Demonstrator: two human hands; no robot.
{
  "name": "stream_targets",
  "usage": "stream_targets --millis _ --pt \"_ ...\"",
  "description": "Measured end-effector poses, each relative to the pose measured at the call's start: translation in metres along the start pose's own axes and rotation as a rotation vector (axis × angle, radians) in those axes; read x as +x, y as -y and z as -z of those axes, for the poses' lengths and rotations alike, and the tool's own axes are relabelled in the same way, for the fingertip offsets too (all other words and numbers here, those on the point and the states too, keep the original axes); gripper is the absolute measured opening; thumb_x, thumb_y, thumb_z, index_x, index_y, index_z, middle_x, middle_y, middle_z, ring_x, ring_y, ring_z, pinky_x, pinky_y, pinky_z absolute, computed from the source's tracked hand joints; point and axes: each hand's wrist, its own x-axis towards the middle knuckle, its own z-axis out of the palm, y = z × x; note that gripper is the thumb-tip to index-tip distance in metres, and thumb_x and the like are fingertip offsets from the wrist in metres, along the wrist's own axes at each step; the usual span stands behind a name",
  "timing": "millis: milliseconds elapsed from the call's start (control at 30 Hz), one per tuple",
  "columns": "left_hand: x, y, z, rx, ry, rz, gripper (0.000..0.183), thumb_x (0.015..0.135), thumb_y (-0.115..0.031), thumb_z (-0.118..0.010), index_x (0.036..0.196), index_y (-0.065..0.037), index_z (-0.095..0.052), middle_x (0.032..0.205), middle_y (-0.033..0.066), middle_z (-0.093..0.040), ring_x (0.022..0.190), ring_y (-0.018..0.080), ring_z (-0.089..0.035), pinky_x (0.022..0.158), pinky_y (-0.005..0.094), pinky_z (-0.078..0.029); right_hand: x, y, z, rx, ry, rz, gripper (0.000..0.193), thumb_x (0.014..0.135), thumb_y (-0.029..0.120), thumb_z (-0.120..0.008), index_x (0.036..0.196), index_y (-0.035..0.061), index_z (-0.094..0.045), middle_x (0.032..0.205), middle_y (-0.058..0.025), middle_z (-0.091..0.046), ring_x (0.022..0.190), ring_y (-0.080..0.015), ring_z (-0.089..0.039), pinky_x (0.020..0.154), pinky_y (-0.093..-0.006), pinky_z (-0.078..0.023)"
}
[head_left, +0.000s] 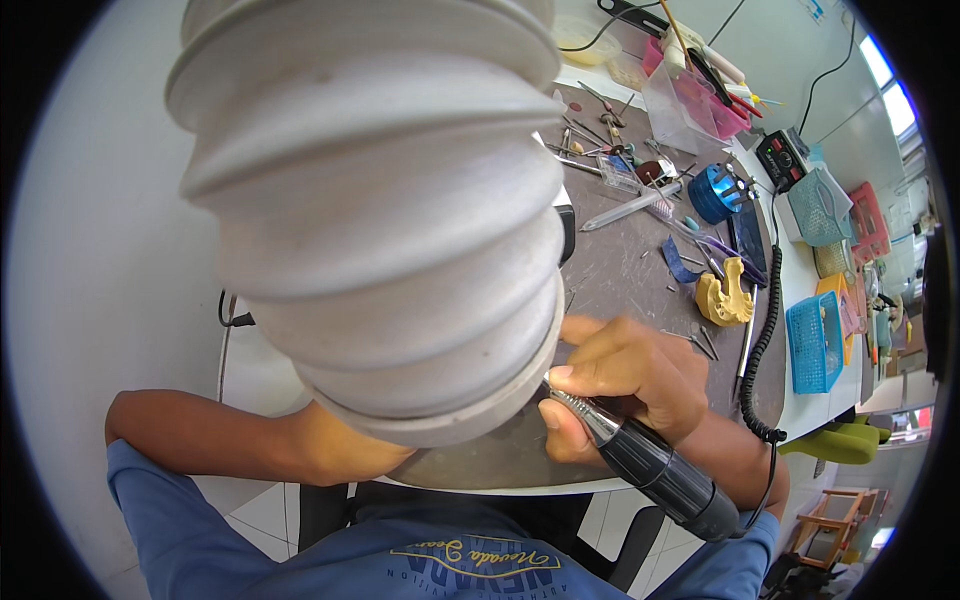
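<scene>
My right hand [635, 385] is wrapped round a black and silver rotary handpiece [650, 460], thumb and fingers near its metal nose. The nose points up and left, under a thick ribbed whitish hose [400, 230]. That hose covers the handpiece's tip and whatever it touches. From the left, my left forearm comes in; only the wrist end of my left hand [360, 445] shows, and its fingers are hidden behind the hose. Right of my right hand, a yellowish dental cast [725, 293] stands on the dark bench mat [625, 275].
Burs, a toothbrush [660, 207] and small tools lie scattered on the mat. Behind the cast stands a blue round bur holder [714, 193]. A black coiled cord [765, 345] runs along the right side, near a blue basket [815, 343] and a control box [781, 160].
</scene>
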Motion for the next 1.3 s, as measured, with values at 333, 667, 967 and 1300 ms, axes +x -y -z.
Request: stream_targets --millis 333,667,967,1300 --pt "0.001 0.002 0.001 -0.007 -0.012 -0.007 0.037 0.104 -0.019 -0.055 0.133 0.004 -0.052 0.112 0.0108 -0.063 0.102 0.0130 -0.061 0.096 0.0288 -0.051 0.000 0.002 0.000 -0.015 -0.013 0.004 0.022 0.070 0.006 -0.077 0.085 -0.0042 -0.064 0.066 -0.0127 -0.064 0.054 -0.0183 -0.064 0.066 -0.0364 -0.063" --pt "0.001 0.001 0.000 0.011 -0.009 -0.017 0.037 0.104 -0.016 -0.054 0.134 0.005 -0.050 0.116 0.0132 -0.063 0.105 0.0142 -0.062 0.097 0.0297 -0.051 -0.004 -0.004 0.000 0.027 -0.031 0.012 0.025 0.075 0.011 -0.079 0.087 -0.0032 -0.064 0.069 -0.0120 -0.064 0.055 -0.0156 -0.062 0.069 -0.0392 -0.063" --pt "-0.001 -0.002 0.000 -0.011 -0.008 0.019 0.035 0.104 -0.015 -0.054 0.133 0.004 -0.049 0.116 0.0138 -0.063 0.107 0.0153 -0.063 0.099 0.0305 -0.052 -0.002 0.000 0.002 -0.006 0.001 0.005 0.025 0.074 0.012 -0.080 0.087 -0.0029 -0.064 0.068 -0.0122 -0.064 0.058 -0.0181 -0.067 0.066 -0.0357 -0.062" --pt "0.001 -0.005 -0.002 0.004 -0.021 0.026 0.033 0.104 -0.014 -0.053 0.132 0.004 -0.051 0.113 0.0123 -0.064 0.104 0.0144 -0.063 0.097 0.0296 -0.052 0.000 0.001 0.005 -0.002 0.049 0.003 0.024 0.074 0.011 -0.081 0.087 -0.0022 -0.065 0.068 -0.0117 -0.064 0.057 -0.0181 -0.066 0.067 -0.0349 -0.062"
